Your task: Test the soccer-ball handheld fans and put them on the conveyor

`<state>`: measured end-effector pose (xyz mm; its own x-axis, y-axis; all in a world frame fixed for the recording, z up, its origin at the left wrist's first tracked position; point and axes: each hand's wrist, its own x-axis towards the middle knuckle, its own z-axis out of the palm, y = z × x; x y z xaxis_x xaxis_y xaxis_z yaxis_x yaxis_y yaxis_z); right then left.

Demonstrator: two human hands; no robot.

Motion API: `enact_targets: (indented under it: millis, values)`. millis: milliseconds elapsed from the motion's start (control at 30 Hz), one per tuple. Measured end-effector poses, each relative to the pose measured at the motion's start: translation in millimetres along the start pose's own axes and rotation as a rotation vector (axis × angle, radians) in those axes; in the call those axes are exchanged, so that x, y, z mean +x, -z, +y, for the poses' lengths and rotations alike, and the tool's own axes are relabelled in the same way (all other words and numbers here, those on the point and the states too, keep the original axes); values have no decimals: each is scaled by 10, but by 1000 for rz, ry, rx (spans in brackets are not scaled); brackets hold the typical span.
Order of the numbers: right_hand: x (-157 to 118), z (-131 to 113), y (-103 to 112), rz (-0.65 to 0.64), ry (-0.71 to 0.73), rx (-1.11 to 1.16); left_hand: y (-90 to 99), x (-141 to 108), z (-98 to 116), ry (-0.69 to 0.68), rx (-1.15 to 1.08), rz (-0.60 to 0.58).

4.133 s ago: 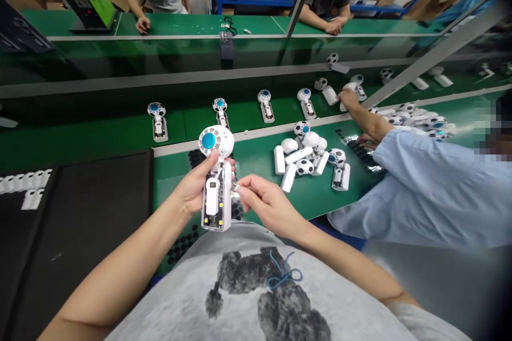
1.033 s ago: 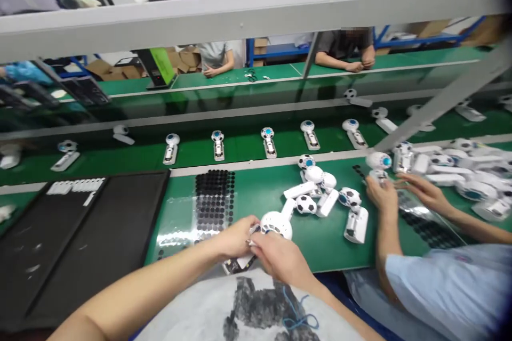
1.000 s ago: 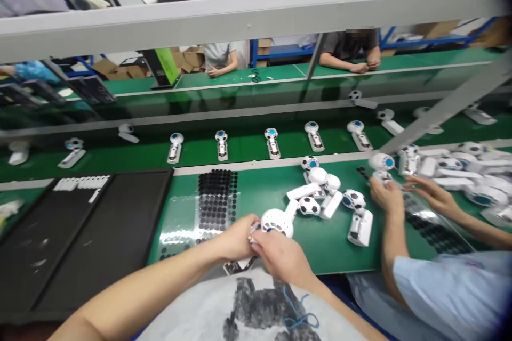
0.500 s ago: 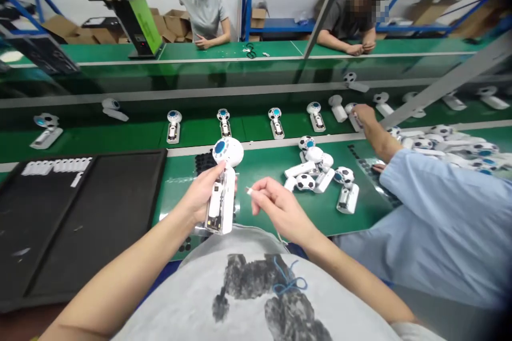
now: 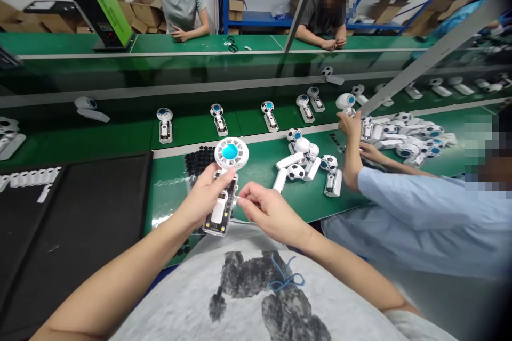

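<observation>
1. Since half a second ago, the right hand [image 5: 269, 212] has brought its white plug [image 5: 236, 200] in to the side of the one held fan [image 5: 218, 208], whose blue disc has turned to face the camera.
2. At far left is one black tray [image 5: 104, 224] with white pieces [image 5: 30, 178] in its left bay, too overlapped to count.
3. Seven belt fans [image 5: 165, 130] reach from far left to the co-worker's hands [image 5: 351, 127]: two leftmost, then five with heads at the far end.
4. Left hand [image 5: 204, 196] grips the fan above the worktop [image 5: 172, 186]; its long axis runs away from the person, head far, tilting slightly right.
5. Right hand pinches the plug; whether it is inserted, I cannot tell.
6. Rightward lie one pile [image 5: 302, 162], uncountable, then one lone fan [image 5: 333, 182].
7. One co-worker, blue-sleeved, holds one fan [image 5: 346, 101].
</observation>
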<state>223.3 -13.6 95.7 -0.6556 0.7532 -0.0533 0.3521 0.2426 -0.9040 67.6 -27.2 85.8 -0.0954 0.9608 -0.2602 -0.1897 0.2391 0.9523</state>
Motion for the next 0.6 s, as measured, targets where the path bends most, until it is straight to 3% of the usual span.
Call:
enact_targets:
  millis: [167, 367, 600]
  values:
    - [28, 81, -63, -82, -33, 45, 63, 3, -91, 61, 94, -53]
    - [137, 134, -178, -105, -68, 106, 145, 15, -136, 160, 3, -56]
    - [339, 135, -377, -137, -98, 96, 396, 30, -189, 203, -71, 18]
